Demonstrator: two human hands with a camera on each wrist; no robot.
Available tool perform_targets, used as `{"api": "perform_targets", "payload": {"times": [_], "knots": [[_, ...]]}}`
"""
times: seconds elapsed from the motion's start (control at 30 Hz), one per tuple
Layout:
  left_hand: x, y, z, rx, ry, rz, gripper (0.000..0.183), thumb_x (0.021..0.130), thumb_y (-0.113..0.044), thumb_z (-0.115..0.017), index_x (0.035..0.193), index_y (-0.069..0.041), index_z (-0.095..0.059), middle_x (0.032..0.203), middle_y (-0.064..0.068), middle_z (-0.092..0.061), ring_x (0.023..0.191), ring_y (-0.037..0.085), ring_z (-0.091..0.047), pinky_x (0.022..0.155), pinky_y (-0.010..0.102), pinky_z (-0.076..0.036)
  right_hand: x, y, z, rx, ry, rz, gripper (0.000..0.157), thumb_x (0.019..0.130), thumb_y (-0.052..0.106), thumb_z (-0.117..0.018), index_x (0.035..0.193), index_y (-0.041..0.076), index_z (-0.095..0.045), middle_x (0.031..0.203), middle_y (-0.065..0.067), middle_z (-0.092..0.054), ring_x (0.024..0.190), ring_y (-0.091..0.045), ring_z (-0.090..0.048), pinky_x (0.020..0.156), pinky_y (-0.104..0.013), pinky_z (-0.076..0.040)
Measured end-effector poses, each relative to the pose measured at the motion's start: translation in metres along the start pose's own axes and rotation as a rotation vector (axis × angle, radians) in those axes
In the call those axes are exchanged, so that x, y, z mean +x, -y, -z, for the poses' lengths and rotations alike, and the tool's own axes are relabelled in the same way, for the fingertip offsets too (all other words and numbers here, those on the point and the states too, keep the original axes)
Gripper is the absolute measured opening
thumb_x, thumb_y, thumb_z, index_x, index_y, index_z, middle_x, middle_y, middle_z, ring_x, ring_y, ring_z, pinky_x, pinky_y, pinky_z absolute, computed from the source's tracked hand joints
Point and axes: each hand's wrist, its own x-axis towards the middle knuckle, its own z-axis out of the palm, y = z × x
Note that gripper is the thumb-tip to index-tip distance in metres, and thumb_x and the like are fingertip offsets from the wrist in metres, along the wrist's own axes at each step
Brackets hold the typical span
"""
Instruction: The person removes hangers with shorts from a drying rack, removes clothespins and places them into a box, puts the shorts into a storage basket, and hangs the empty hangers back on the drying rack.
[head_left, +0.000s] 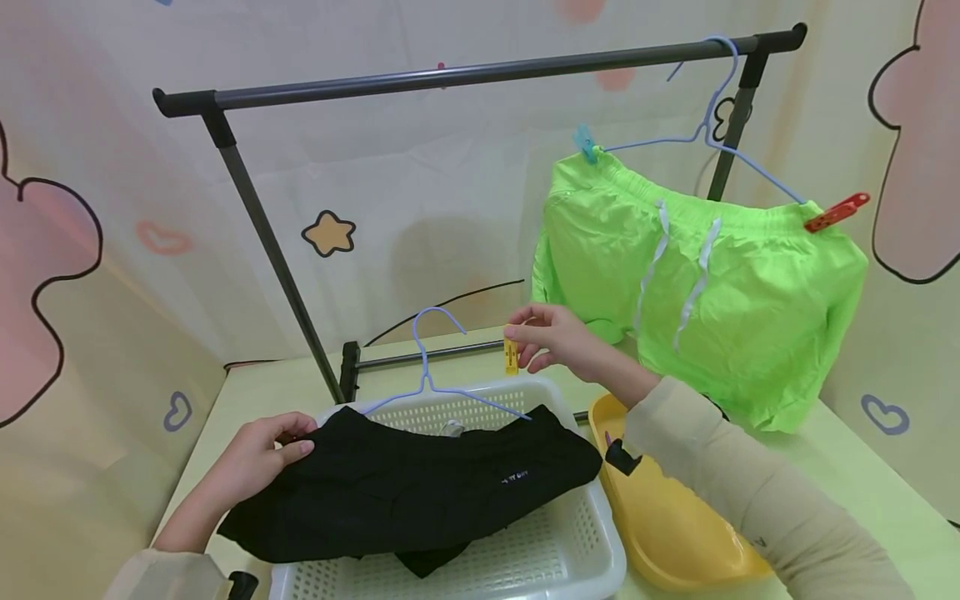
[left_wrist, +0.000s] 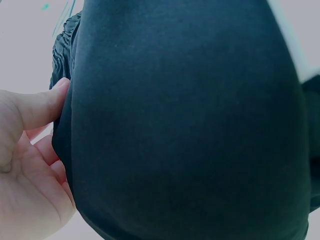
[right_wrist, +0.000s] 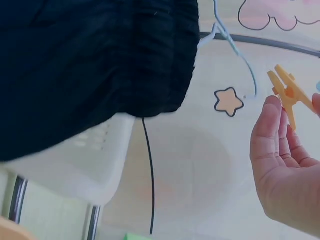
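Observation:
My left hand (head_left: 258, 458) pinches the left end of the waistband of black shorts (head_left: 420, 487), with the thumb in front of the cloth. A light blue hanger (head_left: 426, 367) stands out of the top of the shorts, its hook free of any rail. Up and to the right of the hook, my right hand (head_left: 558, 337) pinches a yellow clothespin (head_left: 512, 357) between thumb and fingers. The right wrist view shows this clothespin (right_wrist: 289, 92) apart from the shorts. In the left wrist view the black cloth (left_wrist: 185, 125) fills most of the picture.
Under the shorts stands a white perforated basket (head_left: 600, 542). A yellow tray (head_left: 667, 517) lies to its right. Bright green shorts (head_left: 712, 283) hang from a dark rack rail (head_left: 480, 72) on another blue hanger (head_left: 652, 142), with a teal clothespin (head_left: 585, 143) and a red clothespin (head_left: 836, 212).

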Motion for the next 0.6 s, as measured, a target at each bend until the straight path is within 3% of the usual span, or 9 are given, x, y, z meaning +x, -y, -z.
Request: {"api": "perform_targets", "payload": {"times": [0.6], "knots": [[-0.001, 0.0, 0.0, -0.002, -0.002, -0.004, 0.009, 0.081, -0.007, -0.061, 0.09, -0.008, -0.06, 0.08, 0.0, -0.059, 0.075, 0.015, -0.049, 0.065, 0.029, -0.04, -0.017, -0.033, 0.041, -0.061, -0.035, -0.103, 0.038, 0.088, 0.025, -0.052, 0.112, -0.002, -0.042, 0.079, 0.0, -0.054, 0.064, -0.014, -0.059, 0.06, -0.027, -0.05]]}}
